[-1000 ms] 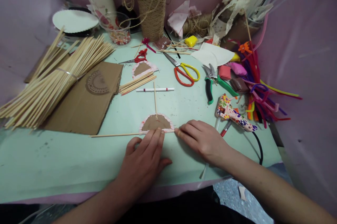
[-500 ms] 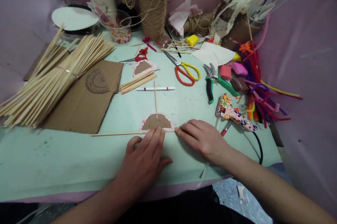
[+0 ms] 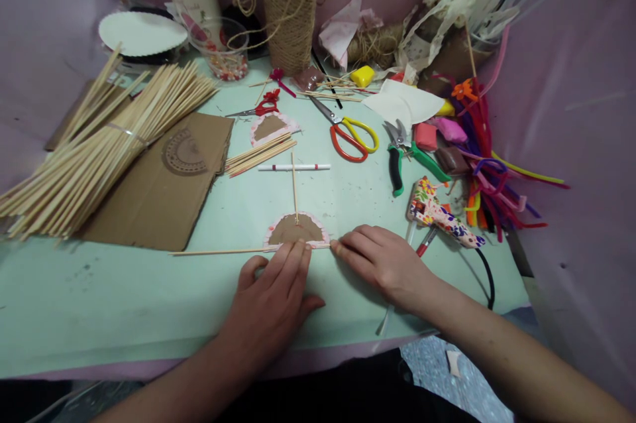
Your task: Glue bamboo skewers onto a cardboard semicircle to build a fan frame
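A half-round piece of cardboard (image 3: 297, 229) with a pink-and-white fabric edge lies near the front of the table. One thin wooden stick (image 3: 295, 191) stands out from its curved side. Along its straight edge runs a long wooden skewer (image 3: 218, 252), reaching far to the left. My left hand (image 3: 273, 294) presses extended fingertips on the skewer and the straight edge, with the thumb apart. With closed fingers, my right hand (image 3: 385, 260) pinches the skewer's right end just beyond the cardboard. A red-banded white pen (image 3: 308, 168) lies across behind the upright stick.
Left are a skewer bundle (image 3: 129, 134) and a cardboard sheet (image 3: 154, 211). Scissors (image 3: 355, 138), pruning shears (image 3: 397, 161) and a flowered glue gun (image 3: 437, 211) with a black cord lie right. Behind stand a twine spool (image 3: 288, 12) and a clear cup (image 3: 223, 55).
Both hands keep their places on the skewer and the half-round cardboard. Only a very slight shift of the whole view shows.
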### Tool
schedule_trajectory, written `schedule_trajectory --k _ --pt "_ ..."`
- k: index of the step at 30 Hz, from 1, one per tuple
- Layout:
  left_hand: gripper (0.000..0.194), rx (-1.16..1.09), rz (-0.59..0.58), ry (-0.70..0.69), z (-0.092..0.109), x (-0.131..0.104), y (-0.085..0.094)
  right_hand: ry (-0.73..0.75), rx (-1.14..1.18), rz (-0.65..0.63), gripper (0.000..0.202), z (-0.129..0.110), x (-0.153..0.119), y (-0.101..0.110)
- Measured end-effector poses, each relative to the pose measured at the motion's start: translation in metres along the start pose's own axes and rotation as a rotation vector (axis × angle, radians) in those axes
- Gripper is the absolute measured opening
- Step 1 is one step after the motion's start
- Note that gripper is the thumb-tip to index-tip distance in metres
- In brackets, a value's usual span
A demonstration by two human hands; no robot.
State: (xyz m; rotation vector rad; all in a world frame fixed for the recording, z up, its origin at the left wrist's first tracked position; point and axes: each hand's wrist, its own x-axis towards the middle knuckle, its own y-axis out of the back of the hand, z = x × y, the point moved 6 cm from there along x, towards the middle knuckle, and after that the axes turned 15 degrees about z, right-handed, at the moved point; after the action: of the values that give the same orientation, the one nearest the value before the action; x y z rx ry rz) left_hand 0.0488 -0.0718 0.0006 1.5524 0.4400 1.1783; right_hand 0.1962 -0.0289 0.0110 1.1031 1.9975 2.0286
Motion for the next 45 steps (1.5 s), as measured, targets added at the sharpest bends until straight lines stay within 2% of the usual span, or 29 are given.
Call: schedule_trajectory --k 19,45 --pt "0.047 -0.02 -0.021 0.019 -0.0014 -0.0039 -0.004 -0.01 -0.008 0.001 0.025 0.0002 0.0002 -0.0002" --pt "0.048 -0.009 0.039 -0.006 0.0007 0.0019 0.0016 -0.001 -0.014 0.005 0.028 0.0001 0.0002 -0.0001"
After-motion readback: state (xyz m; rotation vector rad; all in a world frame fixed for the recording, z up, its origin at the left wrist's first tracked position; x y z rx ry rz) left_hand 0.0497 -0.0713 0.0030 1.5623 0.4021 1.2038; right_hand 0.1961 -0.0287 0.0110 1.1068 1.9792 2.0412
